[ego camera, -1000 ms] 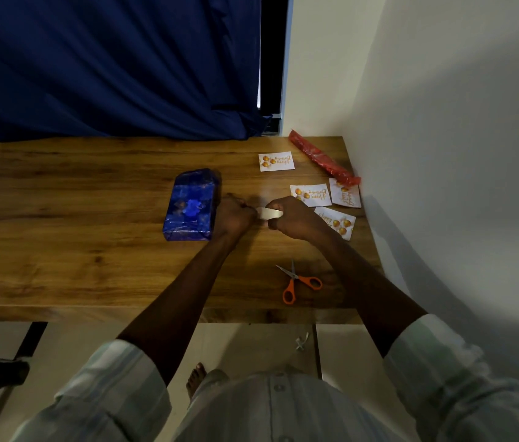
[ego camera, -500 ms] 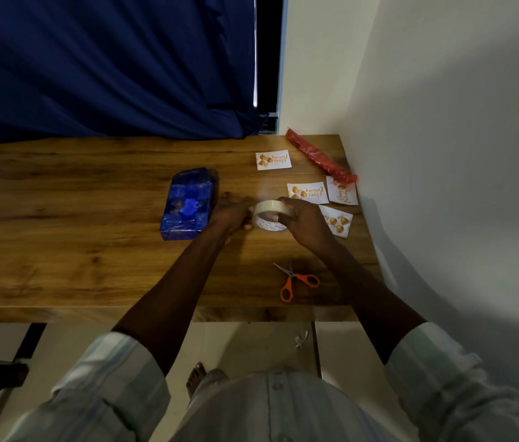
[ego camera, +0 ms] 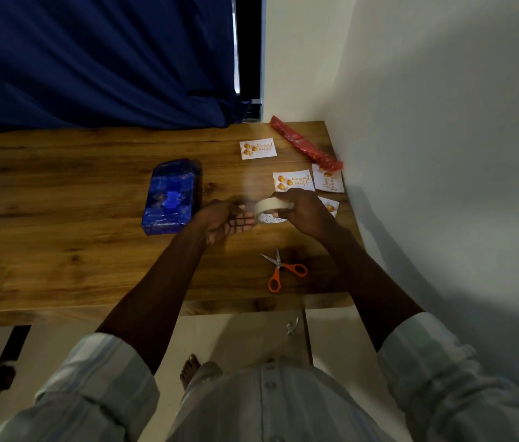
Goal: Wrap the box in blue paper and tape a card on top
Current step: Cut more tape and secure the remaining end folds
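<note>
Box (ego camera: 172,196) looks wrapped in blue. Right hand (ego camera: 303,215) grips tape roll (ego camera: 272,210); left hand (ego camera: 226,220) fingers loose, holding nothing I can see. Card still untaped.

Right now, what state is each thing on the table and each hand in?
box: wrapped in blue paper, no card on top
tape roll: gripped by right hand
left hand: fingers curled beside the roll
scissors: blades slightly open, lying untouched
cards: lying loose
red roll: lying by the wall
</note>
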`<act>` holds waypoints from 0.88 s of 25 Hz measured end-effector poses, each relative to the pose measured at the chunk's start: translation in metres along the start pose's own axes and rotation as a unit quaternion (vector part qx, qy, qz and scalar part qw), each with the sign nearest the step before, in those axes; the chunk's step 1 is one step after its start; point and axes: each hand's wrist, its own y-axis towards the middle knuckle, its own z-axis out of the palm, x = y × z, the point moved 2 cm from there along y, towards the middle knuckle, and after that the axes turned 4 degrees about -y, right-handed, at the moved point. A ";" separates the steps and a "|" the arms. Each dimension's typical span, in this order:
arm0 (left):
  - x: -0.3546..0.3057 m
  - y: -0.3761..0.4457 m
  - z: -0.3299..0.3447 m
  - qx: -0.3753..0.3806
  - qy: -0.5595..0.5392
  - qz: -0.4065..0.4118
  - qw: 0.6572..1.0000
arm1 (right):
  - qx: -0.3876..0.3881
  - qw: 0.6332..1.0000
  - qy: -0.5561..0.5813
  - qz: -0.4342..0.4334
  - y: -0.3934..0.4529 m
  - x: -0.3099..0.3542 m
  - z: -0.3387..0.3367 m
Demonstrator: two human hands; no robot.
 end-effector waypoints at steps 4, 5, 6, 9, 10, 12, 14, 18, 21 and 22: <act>0.010 0.001 -0.006 0.068 -0.026 0.005 0.997 | 0.011 0.999 -0.027 -0.015 0.002 -0.004 -0.004; 0.013 0.001 -0.008 0.083 -0.039 -0.001 0.996 | 0.016 0.999 -0.035 -0.016 0.001 -0.004 -0.005; 0.015 0.004 -0.010 0.097 -0.052 -0.005 0.994 | 0.018 0.999 -0.041 -0.017 0.002 -0.005 -0.005; 0.019 0.007 -0.012 0.112 -0.061 -0.013 0.992 | 0.019 1.000 -0.023 -0.007 0.002 -0.006 -0.005; 0.020 0.009 -0.012 0.106 -0.062 -0.012 0.992 | 0.020 1.000 -0.009 0.000 0.002 -0.006 -0.005; 0.022 0.011 -0.011 0.082 -0.076 -0.005 0.994 | 0.021 0.999 0.018 0.017 -0.001 -0.006 -0.007; 0.022 0.014 -0.012 0.062 -0.103 -0.001 0.993 | 0.015 0.999 0.038 0.034 -0.005 -0.009 -0.008; 0.021 0.016 -0.014 0.058 -0.113 -0.003 0.992 | -0.015 0.997 0.035 0.070 -0.014 -0.017 -0.003; 0.024 0.014 -0.012 0.059 -0.109 -0.006 0.992 | -0.030 0.996 0.045 0.074 -0.017 -0.016 0.000; 0.025 0.014 -0.012 0.057 -0.094 -0.005 0.994 | -0.031 0.996 0.049 0.073 -0.017 -0.016 0.000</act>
